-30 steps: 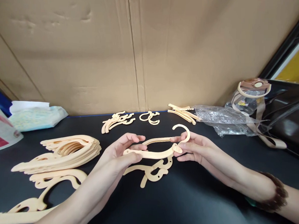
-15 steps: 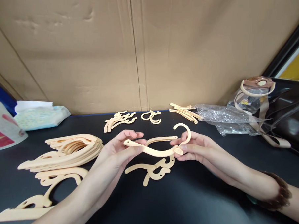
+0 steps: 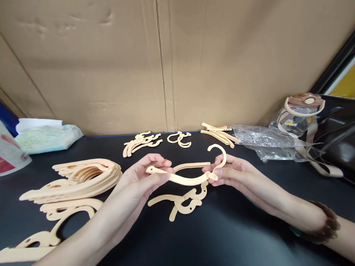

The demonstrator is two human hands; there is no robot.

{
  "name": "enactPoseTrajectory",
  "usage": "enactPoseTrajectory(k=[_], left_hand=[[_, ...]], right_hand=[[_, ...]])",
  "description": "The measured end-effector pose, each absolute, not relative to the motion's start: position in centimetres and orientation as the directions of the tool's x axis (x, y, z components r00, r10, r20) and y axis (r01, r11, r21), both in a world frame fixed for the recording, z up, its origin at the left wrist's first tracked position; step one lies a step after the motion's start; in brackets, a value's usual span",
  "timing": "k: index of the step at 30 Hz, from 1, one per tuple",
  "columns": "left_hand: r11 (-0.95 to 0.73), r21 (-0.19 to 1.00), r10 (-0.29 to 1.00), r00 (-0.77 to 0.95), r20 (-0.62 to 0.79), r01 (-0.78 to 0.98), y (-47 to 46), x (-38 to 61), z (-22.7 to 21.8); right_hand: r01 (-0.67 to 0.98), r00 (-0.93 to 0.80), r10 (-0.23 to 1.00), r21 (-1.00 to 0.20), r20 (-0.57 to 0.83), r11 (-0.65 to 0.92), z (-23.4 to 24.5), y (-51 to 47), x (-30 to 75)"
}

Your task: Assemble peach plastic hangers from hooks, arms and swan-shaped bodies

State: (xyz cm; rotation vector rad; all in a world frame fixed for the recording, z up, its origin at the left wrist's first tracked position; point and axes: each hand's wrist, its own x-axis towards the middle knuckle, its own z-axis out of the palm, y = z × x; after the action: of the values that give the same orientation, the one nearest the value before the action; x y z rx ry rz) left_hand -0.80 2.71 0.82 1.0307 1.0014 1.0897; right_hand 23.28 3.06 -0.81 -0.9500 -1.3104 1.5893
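A cream plastic hanger arm (image 3: 187, 181), curved with a hole at its left end, is held level between my hands above the table. My left hand (image 3: 146, 176) pinches it near the holed end between thumb and fingers. At its other end sits a hanger hook (image 3: 222, 155), curving upward. My right hand (image 3: 231, 170) grips the joint where hook and arm meet. Just behind is another slim curved arm (image 3: 192, 165); I cannot tell whether it touches my fingers. Below lie loose flat curved pieces (image 3: 189, 202) with small holes.
Folded hangers (image 3: 87, 180) are stacked at left, with another hanger (image 3: 40, 240) in front. Farther back lie small curved arms (image 3: 141, 143), loose hooks (image 3: 180, 138), straight bars (image 3: 220, 135) and clear plastic bags (image 3: 268, 141). A tissue pack (image 3: 48, 137) and a strapped bottle (image 3: 298, 114) flank them.
My right hand has tipped the hook joint slightly upward, so the hook stands a little higher. My left hand keeps the same grip on the arm.
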Motion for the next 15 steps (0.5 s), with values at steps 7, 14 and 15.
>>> enactPoseTrajectory(k=[7,14,15], left_hand=[[0.138,0.967,0.982,0.156,-0.106,-0.212,2.56,-0.63,0.95],[0.107,0.976,0.988,0.127,-0.083,-0.191,2.61,-0.46,1.11],[0.094,0.980,0.990,0.124,-0.073,-0.175,2.61,-0.39,1.05]], right_hand=[[-0.109,-0.359,0.932,-0.990,-0.044,-0.089,-0.77,3.22,23.36],[-0.051,-0.371,0.925,-0.993,-0.079,-0.105,-1.00,3.21,23.47],[-0.048,-0.367,0.927,-0.994,-0.075,-0.099,-1.04,3.17,23.42]])
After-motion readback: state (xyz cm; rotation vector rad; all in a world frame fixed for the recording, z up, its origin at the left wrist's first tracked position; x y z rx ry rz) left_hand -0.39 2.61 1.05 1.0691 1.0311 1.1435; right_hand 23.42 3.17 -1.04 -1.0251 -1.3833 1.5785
